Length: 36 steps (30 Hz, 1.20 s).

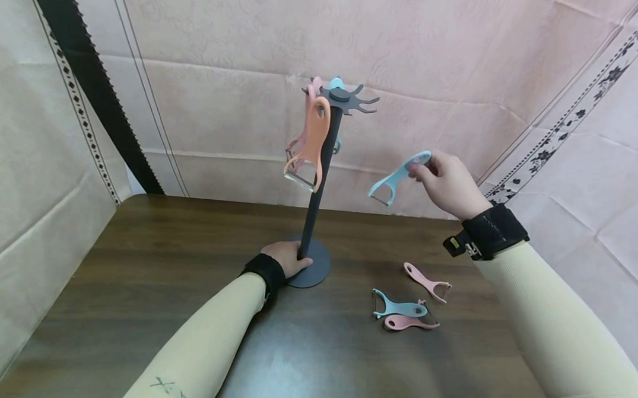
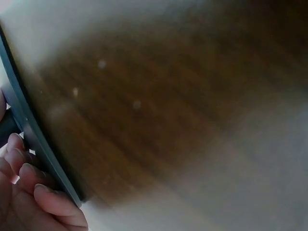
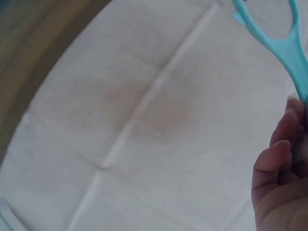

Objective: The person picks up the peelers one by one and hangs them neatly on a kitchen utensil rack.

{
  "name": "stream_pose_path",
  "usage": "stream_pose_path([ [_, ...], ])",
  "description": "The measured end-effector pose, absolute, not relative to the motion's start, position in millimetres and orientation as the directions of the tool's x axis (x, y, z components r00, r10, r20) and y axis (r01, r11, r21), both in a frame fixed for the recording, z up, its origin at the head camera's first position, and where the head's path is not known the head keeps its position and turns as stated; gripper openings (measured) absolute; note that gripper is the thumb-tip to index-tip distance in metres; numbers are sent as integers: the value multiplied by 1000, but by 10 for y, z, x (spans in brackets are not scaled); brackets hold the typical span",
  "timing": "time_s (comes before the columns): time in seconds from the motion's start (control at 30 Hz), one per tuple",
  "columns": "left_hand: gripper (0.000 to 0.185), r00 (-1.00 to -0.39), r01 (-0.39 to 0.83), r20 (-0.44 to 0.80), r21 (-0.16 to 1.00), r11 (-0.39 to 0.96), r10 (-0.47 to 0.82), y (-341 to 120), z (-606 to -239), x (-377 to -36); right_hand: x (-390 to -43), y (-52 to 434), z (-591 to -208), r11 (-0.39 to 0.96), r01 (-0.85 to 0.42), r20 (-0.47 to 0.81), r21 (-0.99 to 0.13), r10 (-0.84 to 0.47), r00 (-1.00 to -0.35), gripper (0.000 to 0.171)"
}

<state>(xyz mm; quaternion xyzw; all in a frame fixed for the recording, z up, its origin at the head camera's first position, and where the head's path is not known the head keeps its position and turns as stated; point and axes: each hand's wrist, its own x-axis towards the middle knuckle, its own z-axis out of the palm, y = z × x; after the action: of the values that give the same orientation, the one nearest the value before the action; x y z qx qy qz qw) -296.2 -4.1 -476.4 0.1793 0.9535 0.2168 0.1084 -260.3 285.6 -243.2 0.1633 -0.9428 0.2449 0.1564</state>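
One raised right hand (image 1: 449, 181) pinching blue peeler (image 1: 398, 176)

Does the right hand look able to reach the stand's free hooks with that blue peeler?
Probably yes: the right hand holds the blue peeler in open air beside the stand; nothing lies between.
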Motion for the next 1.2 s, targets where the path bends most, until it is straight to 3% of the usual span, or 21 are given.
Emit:
stream_pose_path([
  [0.23, 42, -910, 286, -152, 443, 850, 386, -35, -4741, -2958, -2762, 2599, -2233, 825, -424, 398, -372, -271, -876, 26],
  [0.57, 43, -905, 295, -150, 451, 843, 397, -27, -4698, -2909, -2929, 2221, -1962, 687, -498, 568, -529, -149, -809, 28],
  [0.8, 42, -902, 313, -134, 453, 835, 410, -37, -4639, -2872, -2960, 2071, -1831, 666, -490, 558, -562, -132, -819, 28],
  [1.2, 43, -906, 297, -142, 461, 836, 400, -52, -4589, -2841, -3025, 1930, -1786, 581, -527, 503, -620, -220, -836, 25],
])
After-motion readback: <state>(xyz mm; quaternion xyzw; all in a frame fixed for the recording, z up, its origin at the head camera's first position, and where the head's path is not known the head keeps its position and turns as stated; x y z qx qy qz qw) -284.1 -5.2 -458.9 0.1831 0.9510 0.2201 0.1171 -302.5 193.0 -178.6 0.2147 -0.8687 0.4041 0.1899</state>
